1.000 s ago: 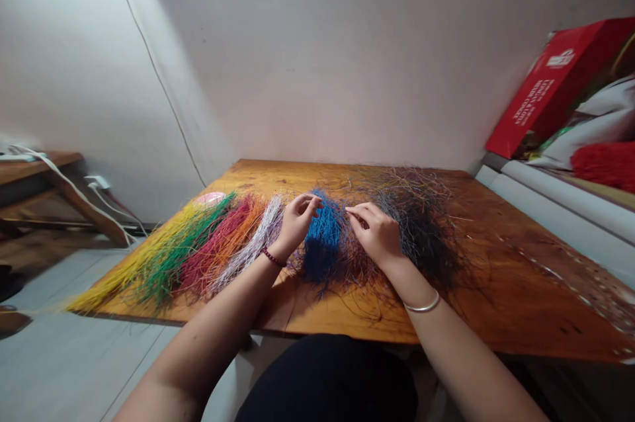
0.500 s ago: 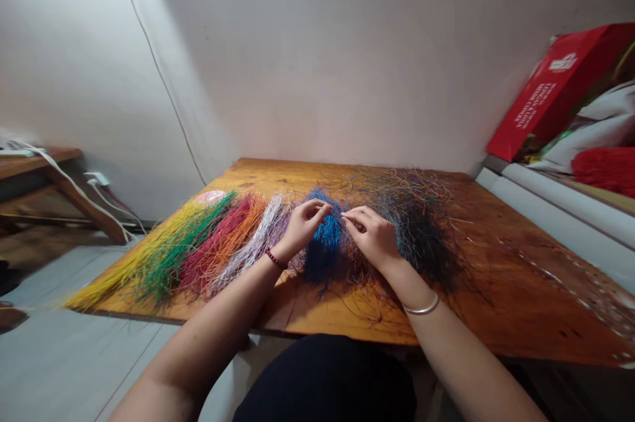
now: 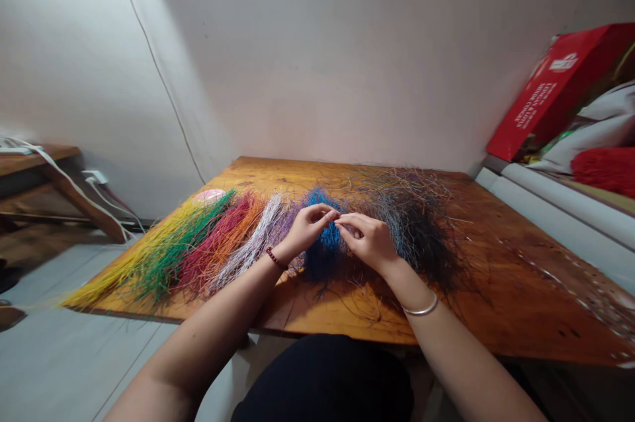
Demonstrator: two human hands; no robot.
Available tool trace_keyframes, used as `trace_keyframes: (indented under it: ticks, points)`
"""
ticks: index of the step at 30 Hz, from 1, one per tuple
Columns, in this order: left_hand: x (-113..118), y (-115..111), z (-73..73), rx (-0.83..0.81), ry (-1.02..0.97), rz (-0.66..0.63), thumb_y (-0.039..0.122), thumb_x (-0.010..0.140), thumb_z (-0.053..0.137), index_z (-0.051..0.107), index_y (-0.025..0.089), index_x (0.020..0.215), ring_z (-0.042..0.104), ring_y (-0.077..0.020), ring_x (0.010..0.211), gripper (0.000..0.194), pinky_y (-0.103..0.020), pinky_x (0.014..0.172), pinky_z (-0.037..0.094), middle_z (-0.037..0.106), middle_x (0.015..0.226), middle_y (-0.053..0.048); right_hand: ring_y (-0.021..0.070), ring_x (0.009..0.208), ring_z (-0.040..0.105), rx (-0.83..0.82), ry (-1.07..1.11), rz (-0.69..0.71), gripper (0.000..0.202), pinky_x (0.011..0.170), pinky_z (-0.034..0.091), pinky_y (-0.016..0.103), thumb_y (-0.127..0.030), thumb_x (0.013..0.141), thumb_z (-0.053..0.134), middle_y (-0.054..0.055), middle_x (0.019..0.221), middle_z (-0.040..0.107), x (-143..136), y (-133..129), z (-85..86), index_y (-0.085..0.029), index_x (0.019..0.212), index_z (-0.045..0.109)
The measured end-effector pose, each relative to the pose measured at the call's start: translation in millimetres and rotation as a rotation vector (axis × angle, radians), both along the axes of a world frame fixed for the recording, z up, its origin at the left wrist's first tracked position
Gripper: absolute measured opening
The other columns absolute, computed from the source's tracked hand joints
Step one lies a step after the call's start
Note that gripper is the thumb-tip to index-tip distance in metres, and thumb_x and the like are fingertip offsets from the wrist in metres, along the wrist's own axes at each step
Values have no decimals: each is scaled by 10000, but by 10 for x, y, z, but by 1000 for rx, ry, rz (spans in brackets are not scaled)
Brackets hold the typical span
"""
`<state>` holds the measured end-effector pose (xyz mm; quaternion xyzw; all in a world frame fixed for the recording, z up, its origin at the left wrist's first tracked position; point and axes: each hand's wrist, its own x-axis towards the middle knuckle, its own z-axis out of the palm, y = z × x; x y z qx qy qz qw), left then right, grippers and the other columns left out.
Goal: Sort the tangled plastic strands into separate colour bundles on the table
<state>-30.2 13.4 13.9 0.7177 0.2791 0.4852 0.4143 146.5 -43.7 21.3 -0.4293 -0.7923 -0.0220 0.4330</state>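
Above a blue bundle of strands, my left hand and my right hand meet fingertip to fingertip. Both pinch with thumb and forefinger; whatever lies between the tips is too small to make out. Left of my hands, thin strands lie sorted by colour: purple, white, orange, dark red, green and yellow. Grey strands and black strands spread to the right of my right hand.
The wooden table stands against a pale wall. A pink round dish sits behind the yellow strands. At right are a red box, white rolls and a red bundle. A power strip with cables hangs by a side table at left.
My two hands have come together, closing the small gap between their fingertips. The bundles on the table lie as before.
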Motion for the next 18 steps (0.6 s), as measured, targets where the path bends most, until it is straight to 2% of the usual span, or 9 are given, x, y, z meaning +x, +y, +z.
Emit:
trace_keyframes:
  ticks: [4,9,18]
  points:
    - [9,-2,0,-17,-7,-13,437,829,640,713,133,855,642,-171,807,313,-264,740,494,716,878,-92,160,896,694,-13,-23,-10,163,823,503,265,-296,913,564,4,1014,735,-5,1,-7,-254,961,714]
    - [11,-1,9,-39,29,25,440,839,623,728,130,924,638,-169,790,338,-260,706,490,721,886,-101,153,868,699,24,-11,-82,177,773,500,252,-299,919,552,-3,1005,739,-5,16,-29,-261,968,718]
    - [-7,-94,116,-98,18,0,413,832,631,733,142,894,643,-177,802,296,-272,727,493,730,884,-92,152,839,701,61,-46,-182,188,763,489,253,-308,921,545,-16,1009,740,22,43,-67,-271,980,720]
